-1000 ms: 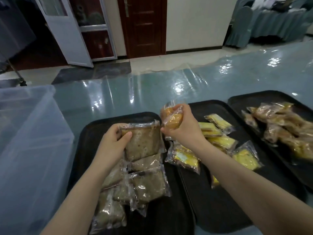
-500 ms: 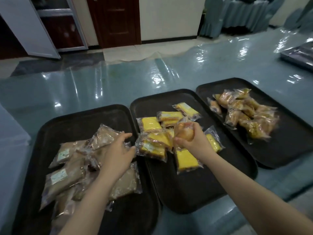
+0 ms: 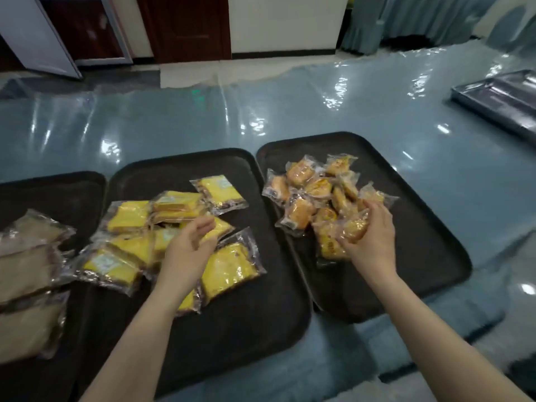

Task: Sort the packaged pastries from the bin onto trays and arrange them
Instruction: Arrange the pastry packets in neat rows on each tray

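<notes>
Three black trays lie side by side. The right tray [image 3: 429, 256] carries a pile of small golden wrapped pastries [image 3: 316, 192]. My right hand [image 3: 374, 236] grips one golden wrapped pastry [image 3: 352, 229] at the near edge of that pile. The middle tray [image 3: 246, 314] holds several yellow packaged cakes [image 3: 226, 268]. My left hand [image 3: 188, 250] hovers over them, fingers relaxed and holding nothing. The left tray [image 3: 72, 192] bears brown packaged pastries [image 3: 26, 271] at the picture's left edge.
The trays rest on a table under a glossy blue plastic cover [image 3: 348, 117]. A metal tray [image 3: 501, 100] sits at the far right. A door [image 3: 185, 27] and draped chairs [image 3: 406, 21] stand beyond the table.
My view swung right, away from the bin. My right hand carried the golden pastry from above the middle tray to the right tray's pile. My left hand left the brown pastries, now over the yellow cakes.
</notes>
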Action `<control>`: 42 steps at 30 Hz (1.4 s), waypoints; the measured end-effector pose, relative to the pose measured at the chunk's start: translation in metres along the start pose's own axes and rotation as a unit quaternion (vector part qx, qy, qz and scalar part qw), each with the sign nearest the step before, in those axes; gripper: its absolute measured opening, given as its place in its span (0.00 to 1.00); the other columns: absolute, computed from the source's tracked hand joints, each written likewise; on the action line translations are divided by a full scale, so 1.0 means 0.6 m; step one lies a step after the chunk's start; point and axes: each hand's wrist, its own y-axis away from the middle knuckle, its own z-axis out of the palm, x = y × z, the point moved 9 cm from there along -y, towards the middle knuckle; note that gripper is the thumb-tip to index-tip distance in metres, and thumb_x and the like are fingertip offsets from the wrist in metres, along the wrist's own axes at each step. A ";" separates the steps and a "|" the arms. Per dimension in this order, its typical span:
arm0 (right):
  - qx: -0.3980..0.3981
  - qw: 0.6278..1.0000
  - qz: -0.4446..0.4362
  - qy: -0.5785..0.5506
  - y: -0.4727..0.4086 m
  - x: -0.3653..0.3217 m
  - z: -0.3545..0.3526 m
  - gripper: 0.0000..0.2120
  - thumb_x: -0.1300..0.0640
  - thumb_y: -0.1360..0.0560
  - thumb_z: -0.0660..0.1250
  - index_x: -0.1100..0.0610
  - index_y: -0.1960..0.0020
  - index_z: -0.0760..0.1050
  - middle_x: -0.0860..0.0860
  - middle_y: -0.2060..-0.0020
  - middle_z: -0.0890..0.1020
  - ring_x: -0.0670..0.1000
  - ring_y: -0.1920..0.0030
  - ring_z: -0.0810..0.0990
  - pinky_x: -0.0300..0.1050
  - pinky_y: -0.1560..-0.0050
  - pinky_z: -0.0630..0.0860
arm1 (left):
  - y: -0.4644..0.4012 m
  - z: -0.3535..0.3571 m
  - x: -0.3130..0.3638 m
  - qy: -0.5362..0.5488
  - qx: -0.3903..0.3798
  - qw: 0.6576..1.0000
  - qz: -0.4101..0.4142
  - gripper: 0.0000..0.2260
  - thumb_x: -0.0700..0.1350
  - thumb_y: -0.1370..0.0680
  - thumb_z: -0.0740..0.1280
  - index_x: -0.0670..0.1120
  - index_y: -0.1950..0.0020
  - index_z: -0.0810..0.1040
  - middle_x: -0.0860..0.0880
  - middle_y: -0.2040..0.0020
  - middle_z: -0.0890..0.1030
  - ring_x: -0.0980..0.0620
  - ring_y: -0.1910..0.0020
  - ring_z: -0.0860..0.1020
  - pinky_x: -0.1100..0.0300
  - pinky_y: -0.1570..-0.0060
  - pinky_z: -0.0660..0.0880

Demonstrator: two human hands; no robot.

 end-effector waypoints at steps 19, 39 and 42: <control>-0.213 0.946 -0.242 0.035 -0.025 -0.083 0.103 0.23 0.45 0.22 0.60 0.48 0.28 0.66 0.48 0.23 0.56 0.47 0.25 0.40 0.54 0.25 0.42 | 0.061 0.073 0.000 0.036 0.078 0.995 -0.054 0.14 0.36 0.22 0.63 0.54 0.44 0.76 0.59 0.48 0.80 0.67 0.48 0.76 0.70 0.51 0.71; -0.249 0.962 -0.107 -0.032 0.033 -0.285 0.338 0.19 0.58 0.24 0.68 0.49 0.34 0.72 0.46 0.34 0.72 0.48 0.32 0.69 0.41 0.36 0.66 | -0.002 -0.263 -0.129 0.034 0.110 0.992 -0.055 0.14 0.36 0.23 0.63 0.54 0.46 0.76 0.56 0.48 0.81 0.62 0.47 0.77 0.72 0.54 0.69; -0.239 0.967 -0.084 -0.001 0.011 -0.284 0.357 0.22 0.62 0.25 0.68 0.50 0.33 0.71 0.47 0.35 0.72 0.49 0.35 0.71 0.41 0.41 0.69 | -0.040 -0.275 -0.140 0.006 0.108 0.992 -0.064 0.15 0.35 0.23 0.63 0.54 0.44 0.76 0.55 0.46 0.79 0.58 0.45 0.76 0.68 0.49 0.69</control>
